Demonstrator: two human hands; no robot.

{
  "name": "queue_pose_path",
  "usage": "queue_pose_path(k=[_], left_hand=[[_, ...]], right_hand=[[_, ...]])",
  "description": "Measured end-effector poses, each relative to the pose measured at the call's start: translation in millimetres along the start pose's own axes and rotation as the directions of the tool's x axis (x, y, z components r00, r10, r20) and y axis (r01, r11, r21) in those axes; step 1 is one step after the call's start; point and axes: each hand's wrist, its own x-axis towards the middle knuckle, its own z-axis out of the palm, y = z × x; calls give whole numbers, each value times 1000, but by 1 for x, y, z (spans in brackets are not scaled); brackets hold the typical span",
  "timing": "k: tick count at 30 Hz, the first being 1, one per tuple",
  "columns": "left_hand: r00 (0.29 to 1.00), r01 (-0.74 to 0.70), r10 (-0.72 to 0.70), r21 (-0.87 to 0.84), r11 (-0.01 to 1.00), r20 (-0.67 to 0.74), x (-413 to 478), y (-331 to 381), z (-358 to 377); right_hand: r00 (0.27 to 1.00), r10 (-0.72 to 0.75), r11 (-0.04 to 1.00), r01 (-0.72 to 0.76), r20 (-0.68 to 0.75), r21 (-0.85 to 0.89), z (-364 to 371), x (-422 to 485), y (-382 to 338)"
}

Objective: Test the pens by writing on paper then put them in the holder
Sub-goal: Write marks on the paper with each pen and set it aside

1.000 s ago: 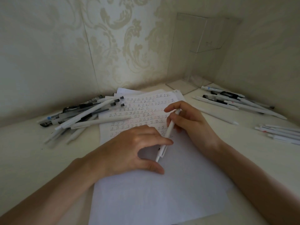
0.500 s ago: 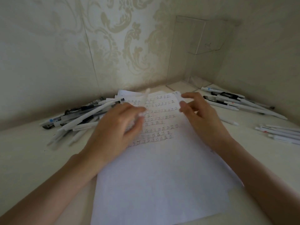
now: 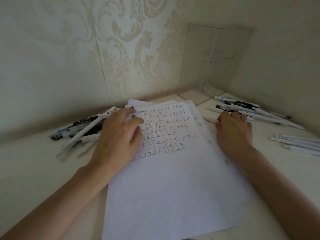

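A messy pen pile (image 3: 81,130), with white pens and black pens, lies on the surface (image 3: 26,167) at ten o'clock from the paper. The left arm comes in from seven o'clock. The left hand (image 3: 117,137) is palm down where the pile meets the paper's left edge. Its fingers (image 3: 127,111) are spread wide and nearly straight, pointing to twelve o'clock, and they hold nothing. Their tips are at the top of the pile and the paper's top corner, and they look a bit blurry. The paper (image 3: 173,179) is a small stack of white sheets in the middle of the surface. Rows of little written marks fill its top half. The clear holder (image 3: 200,54) stands far back in the corner of the walls, at one o'clock from the paper. The right arm comes in from five o'clock. The right hand (image 3: 233,130) is palm down just beside the paper's right edge. Its fingers (image 3: 242,118) bend down onto the near end of the back pens (image 3: 259,110), which lie at two o'clock. The fingertips are hidden, so I cannot tell if they grip a pen. One white pen (image 3: 210,119) pokes out by the thumb. More side pens (image 3: 297,142) lie at three o'clock, apart from the hand.
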Motion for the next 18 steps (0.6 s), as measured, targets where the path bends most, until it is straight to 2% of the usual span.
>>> queue_pose_path(k=[3,6,11,14,18], left_hand=[[957,-174,209,-179,968,200,-6,15,3],[883,-252,313,-209,945,350,-11,23,5],[862,-250,317,-211,945,396,-12,22,6],[859,-251,320,-217,943,399,-11,23,6],[857,-244,313,-213,946,410,-12,23,6]], right_hand=[[985,-82,970,114,-153,213,-4,1,-4],[938,-220,886,307,-269,346,-12,-11,-16],[902,-317,910,377,-293,174,-13,-30,-38],[867,-304,882,413,-395,227,-9,-33,-41],[828,-331,840,477,-453,258,-11,-32,-42]])
